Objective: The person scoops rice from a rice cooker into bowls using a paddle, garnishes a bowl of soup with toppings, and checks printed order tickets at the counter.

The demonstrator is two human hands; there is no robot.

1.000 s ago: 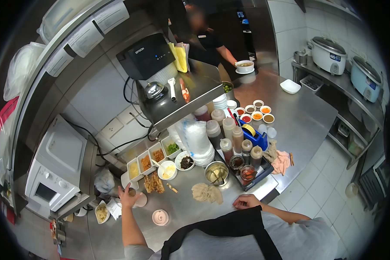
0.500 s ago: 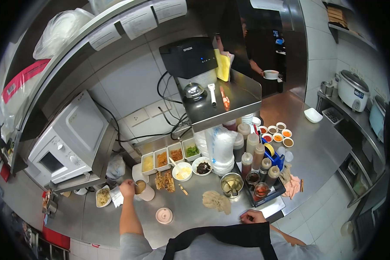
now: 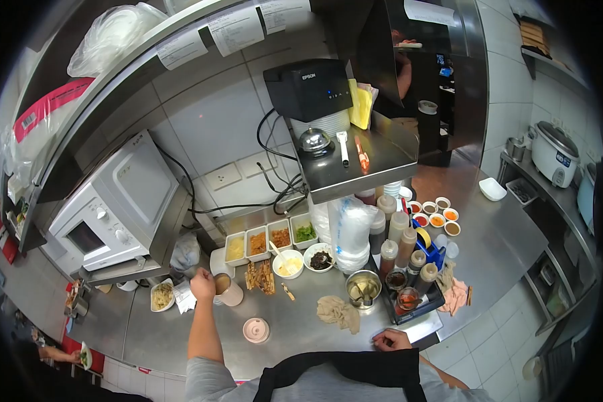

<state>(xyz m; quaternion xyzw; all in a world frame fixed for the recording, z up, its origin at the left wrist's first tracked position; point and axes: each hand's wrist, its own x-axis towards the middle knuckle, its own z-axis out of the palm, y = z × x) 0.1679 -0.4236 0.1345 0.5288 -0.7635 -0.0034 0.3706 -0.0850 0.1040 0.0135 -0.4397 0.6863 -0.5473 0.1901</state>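
Note:
My left hand (image 3: 203,285) is closed at the left rim of a pale pink cup (image 3: 232,295) with a brown drink in it. Whatever its fingers pinch is too small to make out. A round pink lid (image 3: 256,330) lies on the counter in front of the cup. My right hand (image 3: 392,340), fingers curled in, rests at the counter's front edge by a white board (image 3: 422,327). The inside of that hand is hidden. A crumpled beige cloth (image 3: 338,313) and a metal pot (image 3: 364,288) with utensils are nearest to it.
Behind the cup stand food containers (image 3: 257,242), brown sticks (image 3: 260,277) and two white bowls (image 3: 288,264). Sauce bottles (image 3: 406,248) fill a black tray (image 3: 419,307). A microwave (image 3: 107,201) is at left; a steel shelf (image 3: 362,177) overhangs. Another person's hand (image 3: 60,354) holds a bowl, lower left.
The view has shifted slightly. My left hand remains at the cup, its wrist a little higher. Another person with a bowl has appeared at lower left; the person behind the hatch has raised an arm.

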